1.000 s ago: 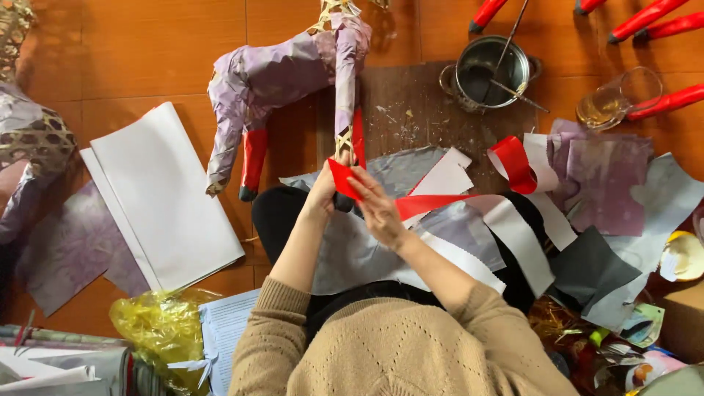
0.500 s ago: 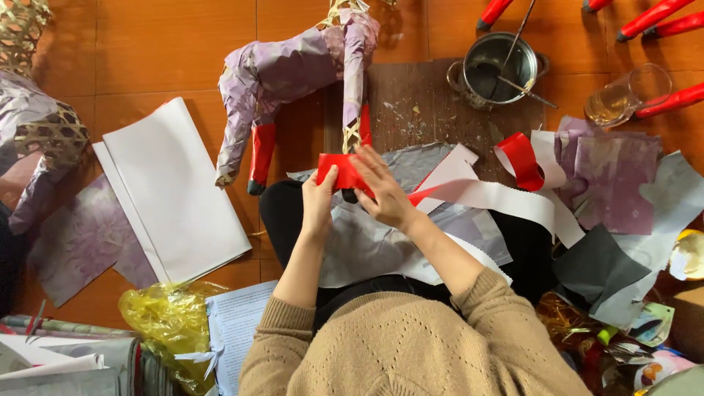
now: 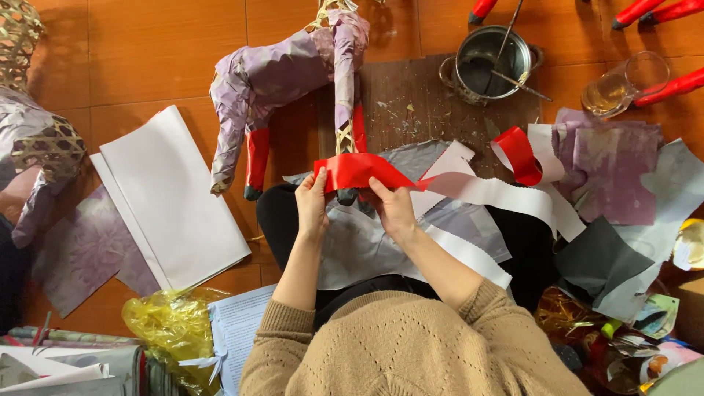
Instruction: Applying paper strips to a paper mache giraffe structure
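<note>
Head view: both hands pinch a red strip (image 3: 357,170), left hand (image 3: 312,207) and right hand (image 3: 392,209) closed on its lower edge, stretching it across a paper animal's leg (image 3: 342,110). Around them, paper scraps (image 3: 609,172), white sheets (image 3: 172,194), a pot (image 3: 490,62), orange tile floor (image 3: 139,51).

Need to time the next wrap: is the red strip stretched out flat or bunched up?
Stretched flat: the red strip runs taut between the left hand and right hand, across the figure's bamboo leg.

Red paper strip (image 3: 357,171) between both hands
</note>
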